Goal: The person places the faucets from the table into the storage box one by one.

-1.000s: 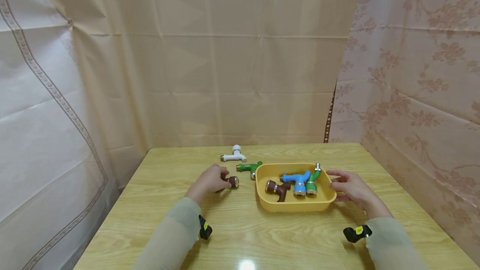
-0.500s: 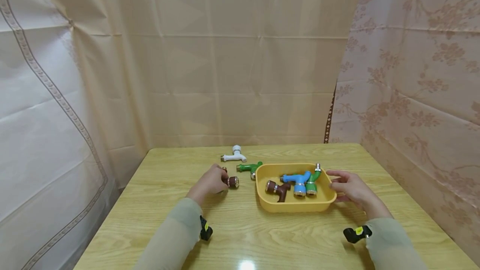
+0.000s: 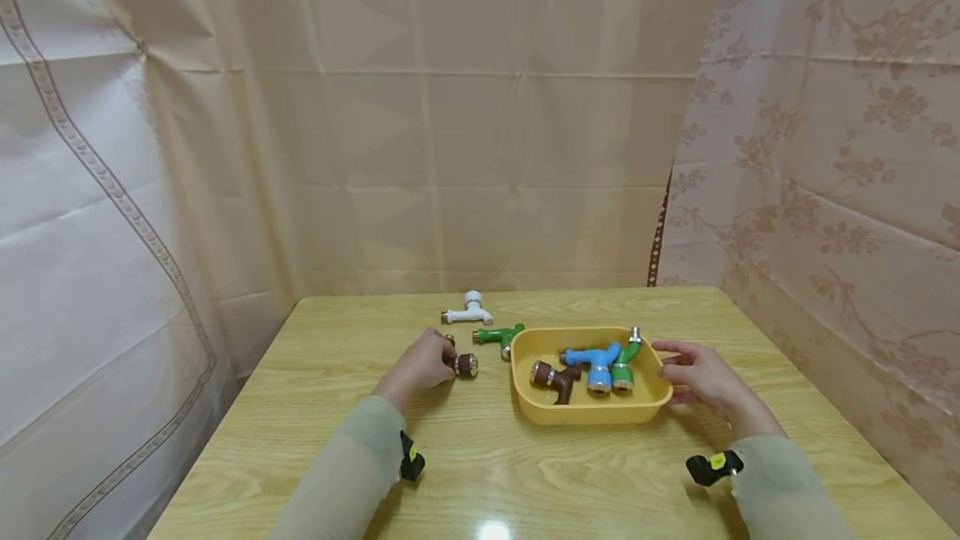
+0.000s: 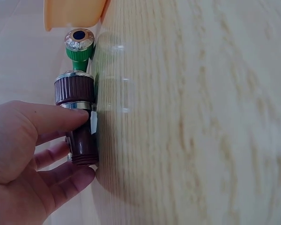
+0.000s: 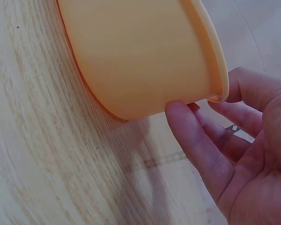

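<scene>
My left hand (image 3: 422, 363) pinches a brown tap (image 4: 78, 89) low over the table, left of the tub; its thumb lies by the silver collar and its ribbed knob points right. The fingers hide part of the tap's body. My right hand (image 3: 705, 377) touches the right end of a yellow plastic tub (image 3: 592, 413) from outside, thumb and fingers spread along the wall and rim. Inside the tub lie another brown tap (image 3: 566, 377), a blue tap (image 3: 597, 357) and a green tap (image 3: 624, 372), whose metal end rises over the back rim.
Another green tap (image 3: 497, 335) lies close against the tub's left back corner. Behind it, a white tap (image 3: 468, 313) rests on the wooden table (image 3: 480, 457). Cloth curtains (image 3: 480, 148) hang behind and at both sides of the table.
My left hand has tilted slightly and closed on the brown tap, whose knob has turned a little and shows more fully. My right hand and the tub stay put.
</scene>
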